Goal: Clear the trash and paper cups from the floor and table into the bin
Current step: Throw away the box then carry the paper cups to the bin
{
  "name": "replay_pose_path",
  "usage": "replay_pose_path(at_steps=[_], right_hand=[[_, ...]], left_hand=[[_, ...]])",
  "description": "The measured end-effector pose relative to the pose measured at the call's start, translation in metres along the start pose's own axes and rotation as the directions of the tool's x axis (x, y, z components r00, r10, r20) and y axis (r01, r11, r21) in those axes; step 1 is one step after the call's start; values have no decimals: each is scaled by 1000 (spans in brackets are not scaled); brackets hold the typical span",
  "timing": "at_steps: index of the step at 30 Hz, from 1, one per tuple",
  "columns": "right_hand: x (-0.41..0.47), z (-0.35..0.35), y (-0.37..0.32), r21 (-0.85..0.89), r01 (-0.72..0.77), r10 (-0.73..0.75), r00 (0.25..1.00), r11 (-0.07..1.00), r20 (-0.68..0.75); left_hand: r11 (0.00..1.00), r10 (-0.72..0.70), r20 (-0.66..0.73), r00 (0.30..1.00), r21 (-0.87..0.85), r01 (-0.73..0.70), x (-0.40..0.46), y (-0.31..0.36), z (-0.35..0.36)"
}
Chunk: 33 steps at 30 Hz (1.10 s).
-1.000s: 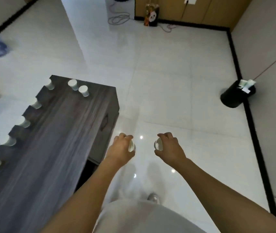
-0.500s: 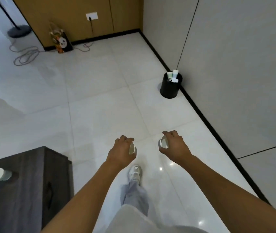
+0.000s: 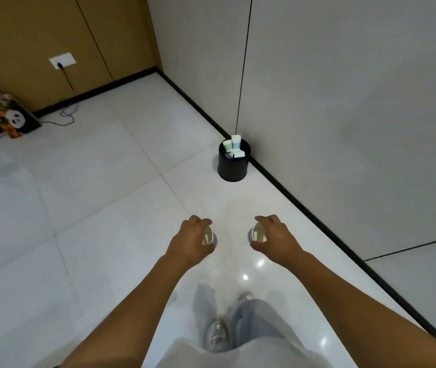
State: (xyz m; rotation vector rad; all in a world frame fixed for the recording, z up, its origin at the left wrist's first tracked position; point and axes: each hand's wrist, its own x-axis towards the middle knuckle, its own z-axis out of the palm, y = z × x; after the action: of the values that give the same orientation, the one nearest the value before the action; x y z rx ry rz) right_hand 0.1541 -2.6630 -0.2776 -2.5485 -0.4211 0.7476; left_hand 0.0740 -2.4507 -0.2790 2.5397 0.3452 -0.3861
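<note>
A black round bin (image 3: pixel 232 166) stands on the white tiled floor against the right wall, with several paper cups and scraps sticking out of its top. My left hand (image 3: pixel 191 241) grips a white paper cup (image 3: pixel 208 237), its mouth turned toward the middle. My right hand (image 3: pixel 275 239) grips another white paper cup (image 3: pixel 258 233) the same way. Both hands are held out over the floor, well short of the bin, which lies ahead between them and a little right.
The grey wall with a black skirting (image 3: pixel 304 205) runs along the right. A panda-print bag (image 3: pixel 12 118) and a cable (image 3: pixel 65 120) lie by the wooden wall at far left. My shoes (image 3: pixel 218 333) are on the tiles below.
The view has swung away from the dark table, which is out of sight now. The bin has come nearer and more central. Both hands still hold their cups.
</note>
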Motion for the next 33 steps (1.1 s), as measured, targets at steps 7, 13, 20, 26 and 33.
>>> replay_pose_path(at_steps=[7,13,20,26,33], right_hand=[[136,-57,4,5,-70,70,998,998,0],[280,-126,-4,-29,-41,41,999,999,4],[413,-188,-26,-61,-25,28,999,998,42],[533,-217,-37,-18,-59,60,997,998,46],[660,-251,-53,40,-169,167,985,985,38]], left_hand=[[1000,14,23,1000,26,-14,148,10,-43],[1000,-26,-18,999,-8,26,288,25,-88],[993,-87,-23,996,-81,85,407,21,-131],[994,-99,22,995,-50,100,529,3,-163],[998,-56,88,995,-32,59,676,-16,-206]])
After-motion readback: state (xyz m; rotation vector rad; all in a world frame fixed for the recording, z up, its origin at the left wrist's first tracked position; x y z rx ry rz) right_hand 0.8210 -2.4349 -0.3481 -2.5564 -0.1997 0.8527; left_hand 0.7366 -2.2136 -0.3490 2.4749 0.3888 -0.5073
